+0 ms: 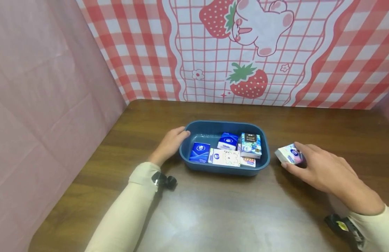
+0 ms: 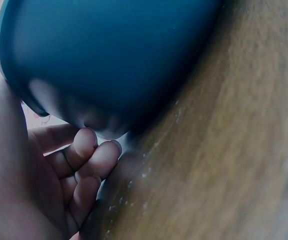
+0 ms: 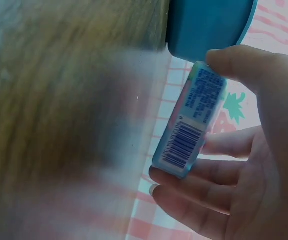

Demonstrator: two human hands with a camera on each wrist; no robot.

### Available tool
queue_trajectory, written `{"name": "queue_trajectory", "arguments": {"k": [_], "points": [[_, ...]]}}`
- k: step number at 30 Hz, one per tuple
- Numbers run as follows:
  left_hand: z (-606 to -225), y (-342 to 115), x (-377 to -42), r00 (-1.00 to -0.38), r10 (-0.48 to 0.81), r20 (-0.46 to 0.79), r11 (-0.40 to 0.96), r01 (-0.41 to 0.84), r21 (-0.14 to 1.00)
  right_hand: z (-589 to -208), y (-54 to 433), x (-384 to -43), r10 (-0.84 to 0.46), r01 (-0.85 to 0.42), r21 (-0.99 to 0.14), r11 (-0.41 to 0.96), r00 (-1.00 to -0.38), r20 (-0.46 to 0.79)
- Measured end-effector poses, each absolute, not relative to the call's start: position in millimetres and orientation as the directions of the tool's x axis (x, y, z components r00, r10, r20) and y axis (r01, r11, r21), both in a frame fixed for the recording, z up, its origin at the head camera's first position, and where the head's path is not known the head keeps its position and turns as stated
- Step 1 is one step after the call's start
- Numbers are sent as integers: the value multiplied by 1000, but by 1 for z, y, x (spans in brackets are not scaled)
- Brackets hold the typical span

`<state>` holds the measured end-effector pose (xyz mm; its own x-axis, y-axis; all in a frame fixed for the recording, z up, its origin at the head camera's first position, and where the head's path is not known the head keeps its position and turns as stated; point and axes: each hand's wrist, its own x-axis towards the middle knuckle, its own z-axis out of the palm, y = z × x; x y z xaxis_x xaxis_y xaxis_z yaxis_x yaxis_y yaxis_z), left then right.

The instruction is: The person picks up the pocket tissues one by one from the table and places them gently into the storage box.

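Note:
A blue plastic bin (image 1: 224,170) sits on the table with several small tissue packs in it. My left hand (image 1: 169,144) grips its left end, thumb at the rim; in the left wrist view the curled fingers (image 2: 100,159) touch the outer wall. To the right of the bin, my right hand (image 1: 323,168) pinches a white and purple tissue pack (image 1: 290,154) between thumb and fingers. The right wrist view shows that pack's barcoded side (image 3: 186,125), apart from the bin and off the table.
Inside the bin lie blue packs (image 1: 199,152), a white patterned pack (image 1: 226,157) and a colourful pack with a black label (image 1: 251,144), partly stacked at the right. A brown wooden table (image 1: 213,210) spreads around it. Behind hangs a red checked strawberry cloth (image 1: 144,49); a pink cloth (image 1: 49,105) hangs left.

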<state>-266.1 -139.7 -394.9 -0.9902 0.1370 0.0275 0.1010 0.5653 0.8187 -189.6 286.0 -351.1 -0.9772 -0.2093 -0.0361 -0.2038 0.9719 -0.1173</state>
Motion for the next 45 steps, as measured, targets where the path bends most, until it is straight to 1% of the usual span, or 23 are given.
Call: {"name": "queue_trajectory", "arguments": {"k": [6,9,23,36,45], "points": [[-395,-142,-266,-991,130,32,562,100,821,-352,280,-189,-229,-226,-157,961,-973,2],[-396,-142,-265,-992,126,28,566,95,819,-352,277,-189,-228,-227,-161,961,-974,12],[-393,-134,-267,-993,121,7,576,76,814,-350,276,-188,-220,-242,-169,955,-966,134],[-392,-138,-264,-994,106,-2,579,60,813,-334,256,-192,-225,-258,-209,943,-960,168],[-393,-138,-264,-994,105,-10,578,53,814,-325,243,-193,-247,-289,-203,935,-946,209]]}}
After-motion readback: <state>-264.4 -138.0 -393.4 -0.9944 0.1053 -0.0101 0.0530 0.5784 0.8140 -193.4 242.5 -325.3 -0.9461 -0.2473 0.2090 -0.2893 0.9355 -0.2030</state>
